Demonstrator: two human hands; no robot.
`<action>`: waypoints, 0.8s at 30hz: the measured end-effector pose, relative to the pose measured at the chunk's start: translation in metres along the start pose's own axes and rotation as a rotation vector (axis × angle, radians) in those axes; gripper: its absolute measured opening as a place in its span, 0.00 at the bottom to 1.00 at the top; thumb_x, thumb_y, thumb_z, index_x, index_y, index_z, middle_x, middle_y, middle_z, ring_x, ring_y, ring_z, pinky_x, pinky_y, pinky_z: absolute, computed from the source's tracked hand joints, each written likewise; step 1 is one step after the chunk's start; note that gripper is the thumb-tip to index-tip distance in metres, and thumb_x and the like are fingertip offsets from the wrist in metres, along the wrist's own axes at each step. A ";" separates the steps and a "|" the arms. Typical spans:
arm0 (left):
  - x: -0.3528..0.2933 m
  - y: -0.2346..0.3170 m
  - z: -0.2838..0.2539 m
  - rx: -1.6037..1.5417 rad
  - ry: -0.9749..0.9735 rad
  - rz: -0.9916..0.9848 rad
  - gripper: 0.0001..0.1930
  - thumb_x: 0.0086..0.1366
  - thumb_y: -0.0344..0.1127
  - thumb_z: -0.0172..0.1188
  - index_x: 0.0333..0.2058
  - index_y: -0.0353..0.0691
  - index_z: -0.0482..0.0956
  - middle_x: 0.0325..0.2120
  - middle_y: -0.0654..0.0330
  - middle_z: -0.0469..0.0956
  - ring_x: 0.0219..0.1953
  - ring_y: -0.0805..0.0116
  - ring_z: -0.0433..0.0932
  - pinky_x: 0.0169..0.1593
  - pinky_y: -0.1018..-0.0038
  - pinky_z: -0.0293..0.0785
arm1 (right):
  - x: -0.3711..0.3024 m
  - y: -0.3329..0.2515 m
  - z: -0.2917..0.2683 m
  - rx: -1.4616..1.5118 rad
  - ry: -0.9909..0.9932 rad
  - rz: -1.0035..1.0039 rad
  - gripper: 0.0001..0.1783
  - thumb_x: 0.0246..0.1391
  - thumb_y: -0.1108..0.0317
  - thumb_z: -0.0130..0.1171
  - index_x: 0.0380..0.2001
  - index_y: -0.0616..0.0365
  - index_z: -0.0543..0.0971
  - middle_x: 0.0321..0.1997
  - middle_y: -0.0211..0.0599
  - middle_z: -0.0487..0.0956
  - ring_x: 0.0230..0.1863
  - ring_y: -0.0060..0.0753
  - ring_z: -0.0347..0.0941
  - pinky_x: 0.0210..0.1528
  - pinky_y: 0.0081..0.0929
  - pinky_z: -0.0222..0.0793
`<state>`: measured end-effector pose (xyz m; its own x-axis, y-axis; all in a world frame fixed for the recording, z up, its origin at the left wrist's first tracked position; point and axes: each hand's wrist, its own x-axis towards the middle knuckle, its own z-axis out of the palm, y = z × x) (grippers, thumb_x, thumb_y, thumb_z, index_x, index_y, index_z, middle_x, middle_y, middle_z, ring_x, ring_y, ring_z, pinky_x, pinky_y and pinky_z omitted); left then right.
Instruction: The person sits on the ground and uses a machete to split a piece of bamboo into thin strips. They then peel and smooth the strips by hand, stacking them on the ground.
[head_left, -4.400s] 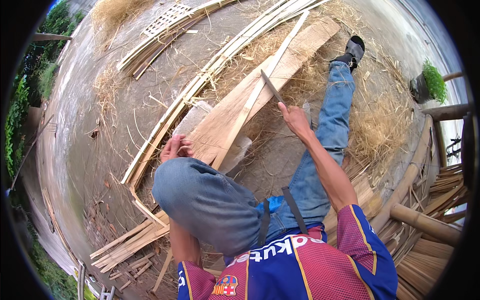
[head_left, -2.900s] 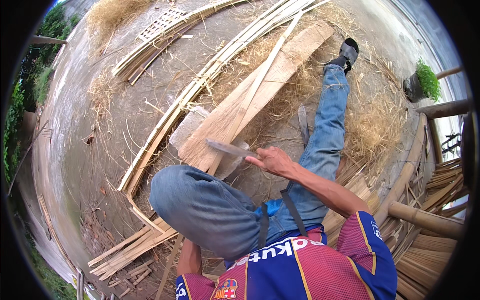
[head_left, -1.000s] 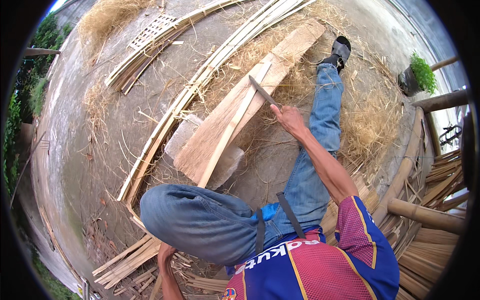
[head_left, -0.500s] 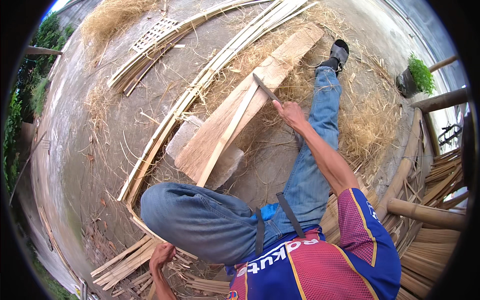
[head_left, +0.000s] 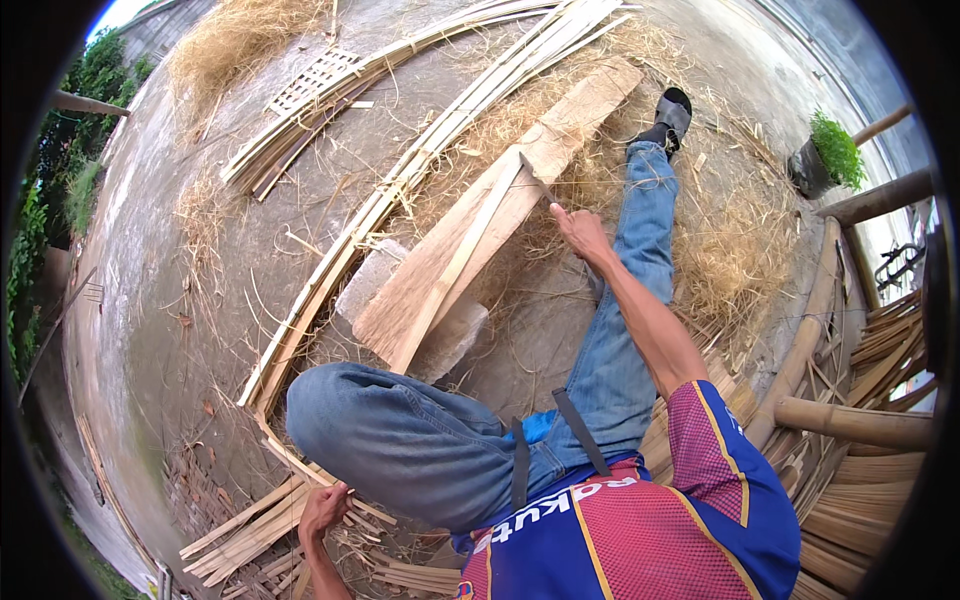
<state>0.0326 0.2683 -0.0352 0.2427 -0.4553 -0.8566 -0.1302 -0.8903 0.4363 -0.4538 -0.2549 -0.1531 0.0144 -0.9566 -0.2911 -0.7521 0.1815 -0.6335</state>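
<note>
My right hand [head_left: 583, 236] is closed round the handle of a knife [head_left: 537, 179]. Its blade lies across the far end of a pale bamboo strip [head_left: 455, 270], over a long wooden board [head_left: 410, 290]. The strip runs down the board and passes beneath my bent left knee. Behind that knee, in line with the strip, my left hand [head_left: 325, 510] has its fingers closed, apparently on the strip's near end; the leg hides the stretch between. A pale block [head_left: 450, 340] supports the board's near end.
Long bamboo strips [head_left: 350, 240] curve along the board's left side. Another bundle [head_left: 290, 150] lies farther left. Straw-like shavings [head_left: 730, 260] cover ground around my outstretched right leg. Cut strips [head_left: 250, 530] lie by my left hand; bamboo poles [head_left: 850, 424] stand at right.
The knife has turned a little in my right hand, its blade now showing narrower at the strip's end. My left hand stays in place; the whole view has shifted slightly.
</note>
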 end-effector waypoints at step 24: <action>-0.005 -0.030 0.124 0.213 0.683 0.549 0.19 0.67 0.39 0.57 0.51 0.31 0.76 0.46 0.47 0.80 0.49 0.51 0.78 0.52 0.61 0.72 | -0.032 -0.047 0.036 -0.278 0.043 -0.269 0.39 0.63 0.32 0.46 0.29 0.64 0.79 0.34 0.63 0.81 0.40 0.67 0.79 0.43 0.55 0.74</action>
<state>-0.0836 0.2979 -0.0775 0.6034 -0.7806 -0.1629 -0.5547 -0.5577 0.6175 -0.3952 -0.2246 -0.1402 0.2119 -0.9714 -0.1073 -0.8754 -0.1399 -0.4627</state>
